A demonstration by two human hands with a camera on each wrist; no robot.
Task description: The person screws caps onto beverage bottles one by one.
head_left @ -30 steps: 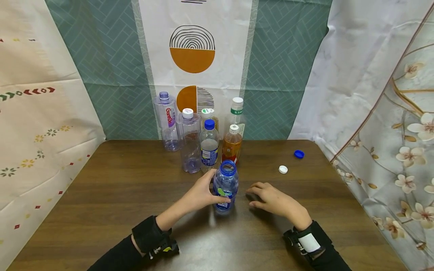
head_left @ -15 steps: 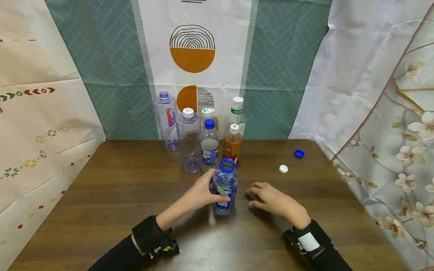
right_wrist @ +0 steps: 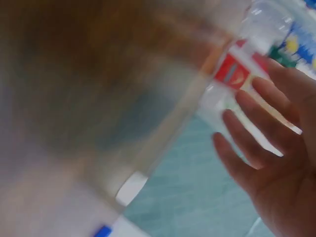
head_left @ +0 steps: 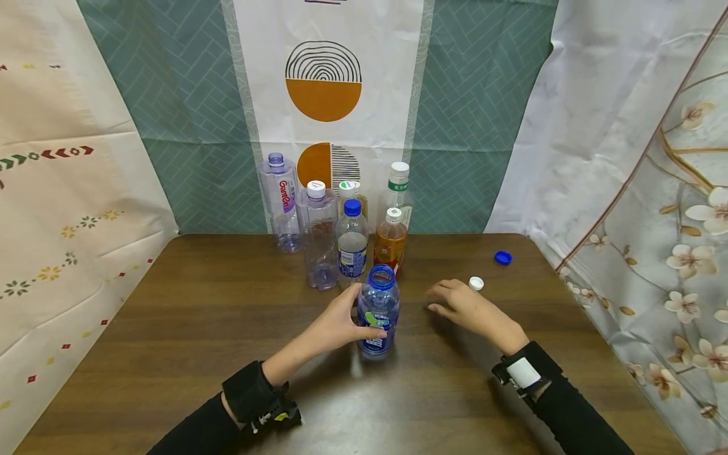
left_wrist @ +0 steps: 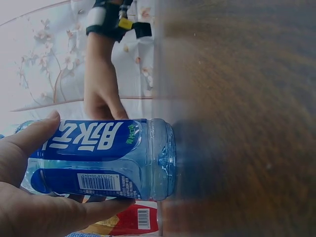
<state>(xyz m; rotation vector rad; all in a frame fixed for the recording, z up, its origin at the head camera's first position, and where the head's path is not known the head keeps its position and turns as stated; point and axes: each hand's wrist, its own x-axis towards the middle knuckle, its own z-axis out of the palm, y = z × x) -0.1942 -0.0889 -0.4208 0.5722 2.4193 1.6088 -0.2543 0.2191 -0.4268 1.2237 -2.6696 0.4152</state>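
Observation:
An uncapped blue plastic bottle (head_left: 380,306) stands upright on the table, its blue screw neck showing. My left hand (head_left: 337,323) grips it round the label, thumb at the front; in the left wrist view the bottle (left_wrist: 103,158) shows its barcode between thumb and fingers. Just left of a white cap (head_left: 476,283), my right hand (head_left: 474,309) hovers low over the table and holds nothing. In the right wrist view its fingers (right_wrist: 247,113) are spread and loosely bent. Farther back and right lies a blue cap (head_left: 503,257).
Behind the gripped bottle stand several others: an open clear bottle (head_left: 284,205), a white-capped clear one (head_left: 320,240), a blue-capped one (head_left: 352,246), an amber drink bottle (head_left: 390,240) and a tall white-capped one (head_left: 399,189). Curtains hang along the back and sides of the table (head_left: 188,303).
My right hand has moved away to the right and back, closer to the white cap. The left hand keeps its grip on the bottle, which stays in place.

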